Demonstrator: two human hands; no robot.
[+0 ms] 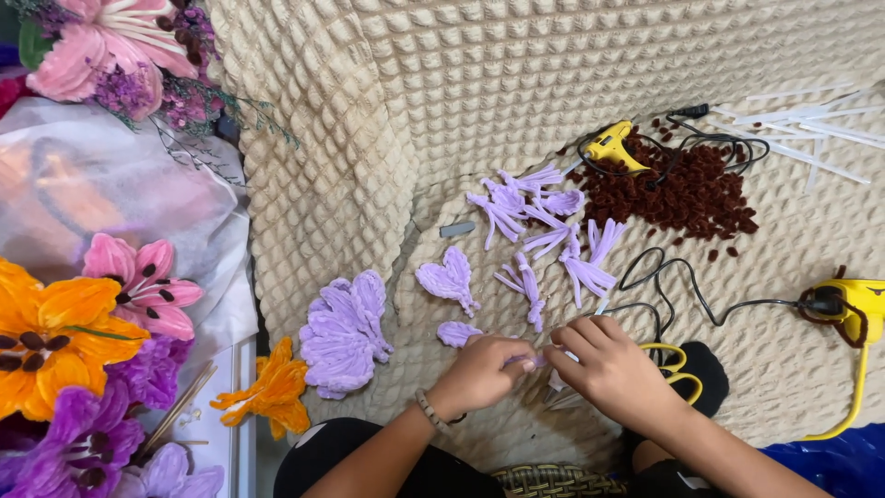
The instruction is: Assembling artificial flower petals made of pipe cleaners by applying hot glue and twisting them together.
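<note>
My left hand (pixel 484 373) and my right hand (pixel 613 369) meet near the bottom centre over a cream quilted cover (pixel 387 111). Both pinch a small purple fuzzy pipe-cleaner piece (pixel 527 360) between the fingertips. Just left of my left hand lies a small purple petal (pixel 456 333). Above it rests a heart-shaped purple petal (pixel 447 278). A large purple fuzzy flower piece (pixel 346 332) lies further left. Several loose purple bundles (pixel 544 231) are scattered above my hands. Yellow-handled scissors (pixel 668 364) lie under my right hand.
A yellow glue gun (pixel 613 146) with black cord sits by a pile of brown fuzzy bits (pixel 687 189). A second yellow tool (pixel 853 309) lies at right. White glue sticks (pixel 811 124) lie top right. Finished orange, pink and purple flowers (pixel 83 341) crowd the left edge.
</note>
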